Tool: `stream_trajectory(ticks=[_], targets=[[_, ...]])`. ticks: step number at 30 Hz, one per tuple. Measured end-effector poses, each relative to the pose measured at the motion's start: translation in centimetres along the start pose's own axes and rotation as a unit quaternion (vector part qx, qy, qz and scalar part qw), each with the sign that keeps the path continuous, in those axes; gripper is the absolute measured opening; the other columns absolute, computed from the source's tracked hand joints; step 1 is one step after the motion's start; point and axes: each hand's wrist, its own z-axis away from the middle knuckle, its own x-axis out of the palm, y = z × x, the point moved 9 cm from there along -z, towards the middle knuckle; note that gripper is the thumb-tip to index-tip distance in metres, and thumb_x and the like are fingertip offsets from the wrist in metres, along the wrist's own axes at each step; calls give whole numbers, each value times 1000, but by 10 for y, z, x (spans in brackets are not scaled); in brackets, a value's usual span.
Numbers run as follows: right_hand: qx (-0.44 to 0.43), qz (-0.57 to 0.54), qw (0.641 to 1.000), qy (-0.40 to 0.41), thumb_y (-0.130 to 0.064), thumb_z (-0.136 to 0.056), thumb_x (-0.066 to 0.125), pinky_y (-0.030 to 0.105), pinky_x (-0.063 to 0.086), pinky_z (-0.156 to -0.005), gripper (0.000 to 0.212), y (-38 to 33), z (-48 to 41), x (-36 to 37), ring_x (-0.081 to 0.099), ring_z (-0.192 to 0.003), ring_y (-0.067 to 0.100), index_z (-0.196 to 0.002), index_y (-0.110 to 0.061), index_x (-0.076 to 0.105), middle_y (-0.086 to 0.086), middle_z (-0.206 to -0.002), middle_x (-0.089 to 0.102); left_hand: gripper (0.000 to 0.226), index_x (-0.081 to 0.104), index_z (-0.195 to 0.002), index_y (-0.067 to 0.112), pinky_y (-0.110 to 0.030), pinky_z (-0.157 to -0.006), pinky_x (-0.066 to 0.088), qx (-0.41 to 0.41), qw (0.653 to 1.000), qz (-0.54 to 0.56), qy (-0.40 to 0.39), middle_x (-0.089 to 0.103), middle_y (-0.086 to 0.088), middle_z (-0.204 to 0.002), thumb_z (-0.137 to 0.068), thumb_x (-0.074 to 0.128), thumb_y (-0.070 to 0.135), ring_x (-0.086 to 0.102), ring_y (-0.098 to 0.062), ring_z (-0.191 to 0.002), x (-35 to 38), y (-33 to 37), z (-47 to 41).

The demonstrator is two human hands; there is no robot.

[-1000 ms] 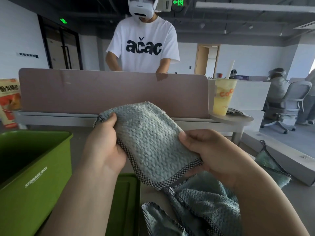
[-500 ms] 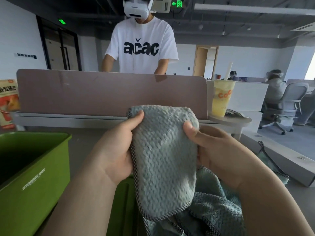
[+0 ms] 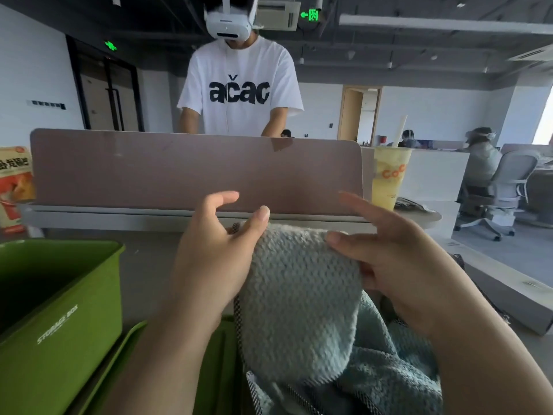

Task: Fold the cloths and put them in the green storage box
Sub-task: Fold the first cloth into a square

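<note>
A folded pale blue-green cloth (image 3: 299, 301) with a checked border hangs upright in front of me. My left hand (image 3: 215, 256) pinches its top left edge with the thumb, the other fingers spread. My right hand (image 3: 389, 265) grips its top right edge, thumb on the front face. Below it, more blue cloths (image 3: 389, 372) lie heaped on the desk. The green storage box (image 3: 59, 319) stands open at the left, and its inside looks dark.
A green lid (image 3: 209, 369) lies flat beside the box, under my left forearm. A brown desk divider (image 3: 194, 169) runs across behind. A yellow drink cup (image 3: 389, 178) stands at its right end, a snack packet (image 3: 15, 181) at the left. A person in a white T-shirt stands beyond.
The cloth has turned from slanting across to hanging upright and has come lower. Both hands have shifted to its top edge, and the fingers of my left hand have spread.
</note>
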Motion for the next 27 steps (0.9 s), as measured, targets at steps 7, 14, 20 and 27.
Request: stream_trajectory(ticks=[7, 14, 20, 27], targets=[[-78, -17, 996, 50, -24, -64, 84, 56, 48, -97, 34, -19, 6, -12, 63, -102, 41, -96, -30, 77, 26, -104, 67, 40, 72, -94, 37, -27, -75, 48, 27, 983, 134, -124, 74, 2, -82, -56, 75, 47, 67, -10, -75, 14, 10, 4], [-128, 103, 985, 59, -4, -69, 80, 36, 57, -87, 44, -36, 13, -17, 69, -88, 27, -97, -38, 73, 14, -96, 74, 49, 67, -104, 38, -31, -87, 53, 100, 985, 72, -121, 76, 13, -94, -70, 79, 5, 70, -4, -90, 13, 20, 6], [-131, 102, 980, 108, -25, -68, 80, 36, 58, -75, 22, -36, 13, -24, 71, -74, 22, -87, -37, 76, 6, -82, 76, 34, 68, -99, 37, -24, -75, 51, 99, 991, 55, -69, 73, 22, -86, -69, 80, 24, 69, 4, -78, 3, 19, 3], [-124, 92, 981, 117, -27, -66, 79, 21, 56, -76, 19, -38, 14, -27, 70, -78, 10, -79, -40, 73, -3, -84, 75, 33, 72, -97, 39, -30, -83, 54, 92, 991, 64, -77, 75, 18, -87, -68, 80, 25, 70, -1, -83, 1, 19, 3]])
